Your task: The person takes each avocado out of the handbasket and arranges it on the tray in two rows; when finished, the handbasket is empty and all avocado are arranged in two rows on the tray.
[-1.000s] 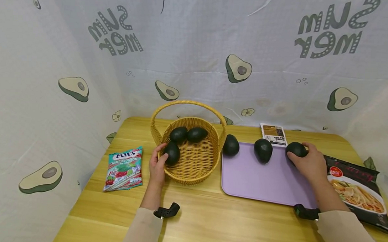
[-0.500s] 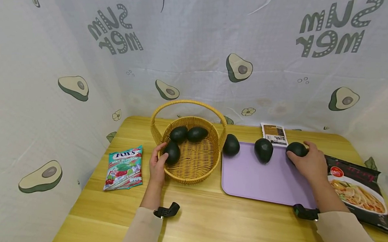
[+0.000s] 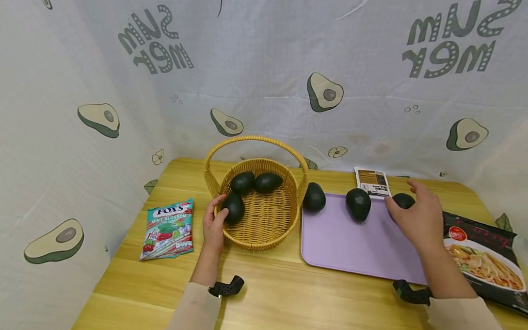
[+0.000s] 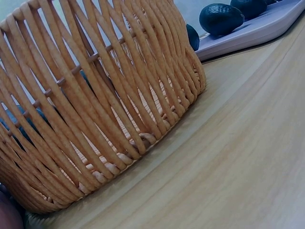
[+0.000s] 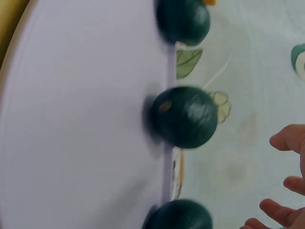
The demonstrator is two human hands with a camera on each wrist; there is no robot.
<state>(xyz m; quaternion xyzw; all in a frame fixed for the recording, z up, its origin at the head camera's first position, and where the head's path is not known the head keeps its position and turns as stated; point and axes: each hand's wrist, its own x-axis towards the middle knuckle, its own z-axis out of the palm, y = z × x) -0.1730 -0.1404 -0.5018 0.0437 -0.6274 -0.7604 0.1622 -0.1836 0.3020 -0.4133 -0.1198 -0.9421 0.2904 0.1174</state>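
In the head view a yellow woven basket (image 3: 261,233) with a tall hoop handle holds three dark green avocados, one of them an avocado (image 3: 267,183) at the back. My left hand (image 3: 213,229) grips its left rim, the thumb inside beside the nearest avocado (image 3: 234,208). On the lilac tray (image 3: 353,248), three more avocados line the back: one at the left corner (image 3: 314,198), a middle avocado (image 3: 358,205) and a right avocado (image 3: 403,201). Over the right one hovers my right hand (image 3: 421,221), fingers spread and apart from it in the right wrist view.
A teal candy bag (image 3: 167,229) lies left of the basket. A black noodle packet (image 3: 487,262) lies at the tray's right side, under my right forearm. Behind the tray is a small white-and-brown packet (image 3: 373,182). A printed curtain (image 3: 267,63) hangs along the table's back edge.
My right hand has let go of the right avocado and lifted off it, its fingers spreading. That avocado stays on the tray. The left hand and basket have kept their place.
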